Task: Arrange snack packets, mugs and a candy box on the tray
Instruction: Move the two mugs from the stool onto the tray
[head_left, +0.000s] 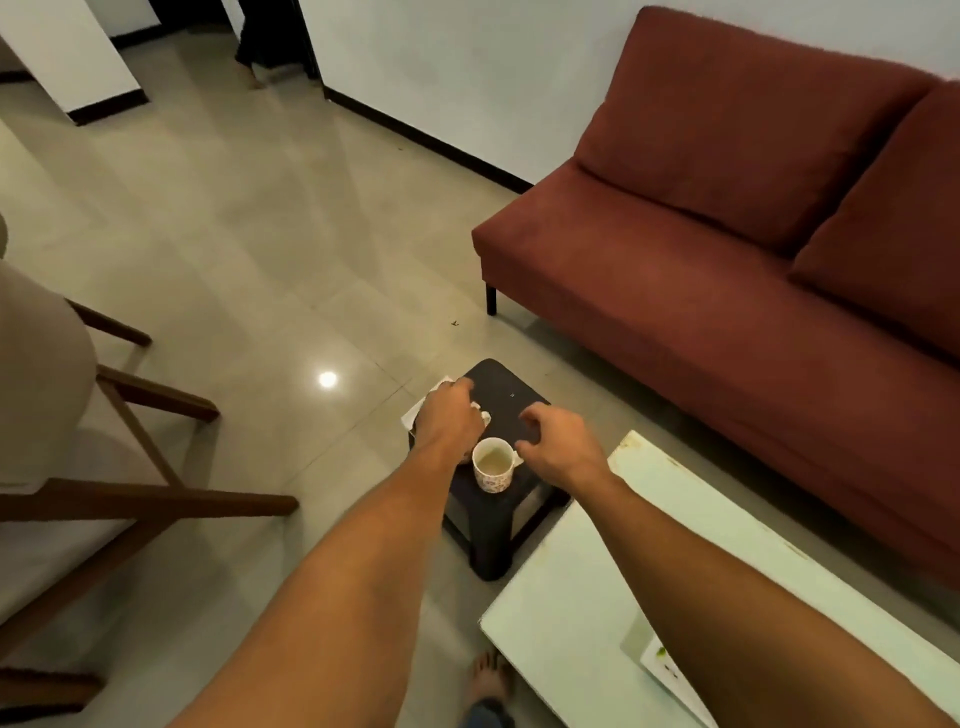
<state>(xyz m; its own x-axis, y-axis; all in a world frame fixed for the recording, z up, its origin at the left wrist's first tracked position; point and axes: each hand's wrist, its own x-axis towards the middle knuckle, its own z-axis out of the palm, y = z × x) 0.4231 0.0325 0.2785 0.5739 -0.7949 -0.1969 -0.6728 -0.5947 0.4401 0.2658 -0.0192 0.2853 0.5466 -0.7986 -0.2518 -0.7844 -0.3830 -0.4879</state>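
Both my arms reach down to a small dark stool (511, 400) on the tiled floor. My left hand (449, 415) covers something white (485, 416) at the stool's left edge; whether its fingers grip it I cannot tell. My right hand (558, 447) hovers apart, fingers (530, 415) spread wide and curled, holding nothing. A patterned mug (493, 465) stands upright on the stool's near edge between my wrists. The pale bench (587, 597) lies to my right, beside the red sofa (727, 249).

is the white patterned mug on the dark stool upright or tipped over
Upright: the white patterned mug stands on the dark plastic stool with its round mouth facing up, its pale inside visible.
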